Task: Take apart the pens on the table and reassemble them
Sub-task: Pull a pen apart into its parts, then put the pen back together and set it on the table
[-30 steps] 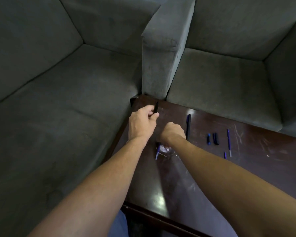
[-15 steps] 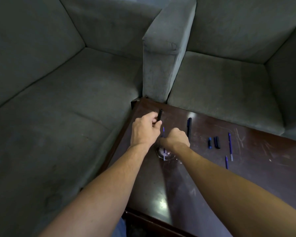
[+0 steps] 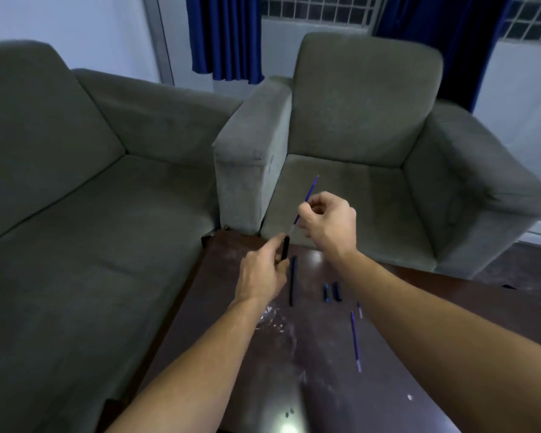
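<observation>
My left hand (image 3: 263, 273) grips a black pen barrel (image 3: 285, 247), held upright above the dark wooden table (image 3: 294, 385). My right hand (image 3: 328, 218) pinches a thin blue refill (image 3: 308, 196) whose lower end sits at the barrel's mouth; its top points up and right. On the table lie another black pen (image 3: 292, 281), two short dark caps (image 3: 326, 292) (image 3: 337, 291), a loose blue refill (image 3: 355, 340) and a small blue piece (image 3: 359, 310).
A clear glass object (image 3: 274, 321) stands on the table just below my left wrist. A grey sofa (image 3: 75, 214) borders the table on the left and a grey armchair (image 3: 372, 170) at the back. Blue curtains (image 3: 225, 35) hang behind.
Both hands have risen from the table. My right hand lifted a blue refill up from the glass and brought it to the barrel in my left hand. The camera tilted upward.
</observation>
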